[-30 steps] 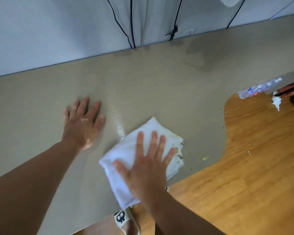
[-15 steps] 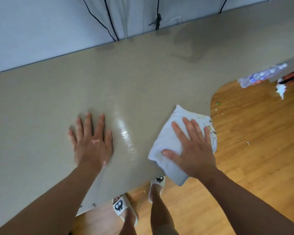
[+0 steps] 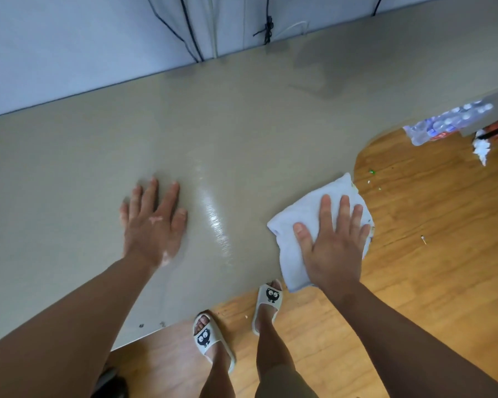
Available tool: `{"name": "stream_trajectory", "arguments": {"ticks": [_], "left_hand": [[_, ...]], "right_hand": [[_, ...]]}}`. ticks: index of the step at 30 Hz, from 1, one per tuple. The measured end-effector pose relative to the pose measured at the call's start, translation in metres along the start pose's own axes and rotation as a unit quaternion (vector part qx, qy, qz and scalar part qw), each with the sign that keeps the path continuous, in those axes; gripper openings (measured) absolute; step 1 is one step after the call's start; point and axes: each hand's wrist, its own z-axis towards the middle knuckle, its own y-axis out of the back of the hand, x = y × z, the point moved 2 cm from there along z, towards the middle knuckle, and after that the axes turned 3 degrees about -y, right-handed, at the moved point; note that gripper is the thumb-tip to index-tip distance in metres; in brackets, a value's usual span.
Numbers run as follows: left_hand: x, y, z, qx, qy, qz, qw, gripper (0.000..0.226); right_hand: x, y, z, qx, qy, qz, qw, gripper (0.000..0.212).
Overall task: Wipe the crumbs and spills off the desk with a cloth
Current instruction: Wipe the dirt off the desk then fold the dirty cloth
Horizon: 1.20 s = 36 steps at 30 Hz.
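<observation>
A right hand [image 3: 332, 242] presses flat on a folded white cloth [image 3: 305, 208], fingers straight and slightly apart, at the curved front edge of the grey counter [image 3: 242, 124]. The cloth's near corner overhangs the wooden floor [image 3: 414, 268]. The left hand [image 3: 153, 222], a little blurred, lies palm-down on the counter well to the side, fingers spread, holding nothing. A wet streak [image 3: 213, 216] glistens between them. The palm hides much of the cloth; the frame's lower edge cuts off both forearms.
</observation>
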Motion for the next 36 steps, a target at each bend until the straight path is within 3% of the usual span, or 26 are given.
{"name": "stream_trajectory", "arguments": {"ticks": [3,10,18,23,27,33,36], "left_hand": [[0.031,0.012,-0.011,-0.037,-0.074,-0.053,0.995,0.057],[0.096,0.028,-0.073,-0.056,-0.017,-0.149,0.987,0.065],[0.146,0.035,-0.12,-0.052,0.046,-0.203,0.977,0.061],[0.141,0.025,-0.155,-0.04,0.074,-0.216,0.973,0.067],[0.121,0.021,-0.171,-0.026,0.092,-0.204,0.974,0.058],[0.071,0.016,-0.168,-0.012,0.065,-0.199,0.978,0.07],[0.033,0.014,-0.16,-0.012,0.053,-0.198,0.979,0.074]], "right_hand": [[0.033,-0.01,-0.046,0.005,0.062,-0.026,0.998,0.079],[0.141,-0.035,-0.131,0.04,0.254,-0.015,0.966,0.081],[0.228,-0.062,-0.188,0.079,0.464,-0.03,0.882,0.092],[0.203,-0.059,-0.175,0.051,0.532,-0.072,0.842,0.072],[0.147,-0.043,-0.147,0.017,0.528,-0.081,0.845,0.062],[0.037,-0.009,-0.072,0.022,0.468,-0.151,0.87,0.086],[-0.009,0.008,-0.032,0.038,0.455,-0.181,0.871,0.085]]}}
